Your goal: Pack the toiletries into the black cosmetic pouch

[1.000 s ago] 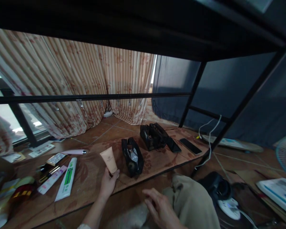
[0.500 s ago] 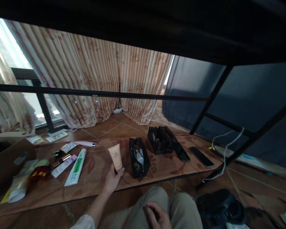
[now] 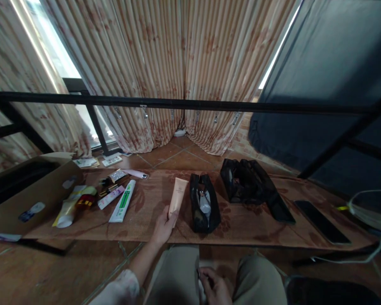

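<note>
My left hand [image 3: 163,226] is closed around the lower end of a peach-coloured squeeze tube [image 3: 178,195], which tilts slightly to the right above the table. Just to the right of it, a black mesh pouch [image 3: 196,216] stands unzipped with a clear bottle [image 3: 205,203] inside. My right hand [image 3: 214,286] rests low between my knees with curled fingers; a small dark spot shows at the fingertips, too small to name. A white-and-green tube [image 3: 123,202] lies to the left of my left hand.
Left of the tubes are a cardboard box [image 3: 47,192], a gold-and-white tube [image 3: 66,214] and a pale pink tube [image 3: 111,197]. On the right are another black mesh pouch [image 3: 244,182], a phone [image 3: 322,222] and a white cable [image 3: 362,257]. A black metal bar [image 3: 203,104] crosses behind the table.
The view has tilted down and turned left. My left hand has brought the tube closer to the mesh pouch and the tube has turned from leaning left to leaning right.
</note>
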The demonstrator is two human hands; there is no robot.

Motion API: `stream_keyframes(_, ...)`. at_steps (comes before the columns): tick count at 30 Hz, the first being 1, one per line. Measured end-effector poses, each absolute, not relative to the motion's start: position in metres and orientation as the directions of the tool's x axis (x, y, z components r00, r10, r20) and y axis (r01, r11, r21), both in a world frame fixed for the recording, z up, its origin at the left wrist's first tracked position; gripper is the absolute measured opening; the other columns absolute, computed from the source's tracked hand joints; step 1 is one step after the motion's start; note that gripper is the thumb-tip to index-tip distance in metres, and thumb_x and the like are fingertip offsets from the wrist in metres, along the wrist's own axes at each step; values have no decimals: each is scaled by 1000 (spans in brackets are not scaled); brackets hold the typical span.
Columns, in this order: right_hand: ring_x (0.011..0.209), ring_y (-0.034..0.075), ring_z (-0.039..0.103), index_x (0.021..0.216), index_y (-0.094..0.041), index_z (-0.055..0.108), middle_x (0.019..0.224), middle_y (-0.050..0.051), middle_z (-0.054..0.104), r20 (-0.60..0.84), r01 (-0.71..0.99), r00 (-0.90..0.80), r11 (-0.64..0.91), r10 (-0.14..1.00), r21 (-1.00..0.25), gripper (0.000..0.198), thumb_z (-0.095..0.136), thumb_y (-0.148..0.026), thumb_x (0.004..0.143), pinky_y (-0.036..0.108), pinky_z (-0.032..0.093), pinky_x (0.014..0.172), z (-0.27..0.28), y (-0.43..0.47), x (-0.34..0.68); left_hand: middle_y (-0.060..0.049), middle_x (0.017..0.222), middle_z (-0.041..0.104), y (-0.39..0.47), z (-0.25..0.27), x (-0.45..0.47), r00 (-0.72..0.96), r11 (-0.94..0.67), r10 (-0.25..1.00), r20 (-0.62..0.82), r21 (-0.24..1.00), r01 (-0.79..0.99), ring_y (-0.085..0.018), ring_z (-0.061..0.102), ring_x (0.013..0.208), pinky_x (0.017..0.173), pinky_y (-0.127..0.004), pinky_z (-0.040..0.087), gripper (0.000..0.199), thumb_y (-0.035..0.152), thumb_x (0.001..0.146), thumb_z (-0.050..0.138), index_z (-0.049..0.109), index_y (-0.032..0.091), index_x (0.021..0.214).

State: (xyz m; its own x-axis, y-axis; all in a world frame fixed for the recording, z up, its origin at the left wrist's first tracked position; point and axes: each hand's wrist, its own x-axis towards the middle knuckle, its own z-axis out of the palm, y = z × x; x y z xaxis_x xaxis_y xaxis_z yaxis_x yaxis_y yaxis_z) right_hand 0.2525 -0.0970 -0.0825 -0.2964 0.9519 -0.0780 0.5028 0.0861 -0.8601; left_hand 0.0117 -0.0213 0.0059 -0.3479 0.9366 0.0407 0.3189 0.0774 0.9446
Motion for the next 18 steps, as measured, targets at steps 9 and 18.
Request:
stream_keyframes(9,85,21,67,89,-19,71,90,9,71,-138,538,-460,151,877,-830,35,40,-35,93,30,48,79,-50,-131,243,-3,79,69,-13,-7,5,-402,22,913,-72,992,-126,-19,63,76,70,-27,46,31,43,76,57,64,16,89)
stream_keyframes(18,84,20,67,85,-20,72,83,8,73,-202,657,-474,192,857,-729,27,45,-24,86,25,47,78,-50,-153,243,-3,78,66,-10,2,-9,-404,-86,878,-257,745,-662,-14,64,73,66,-24,50,31,37,71,70,60,14,90)
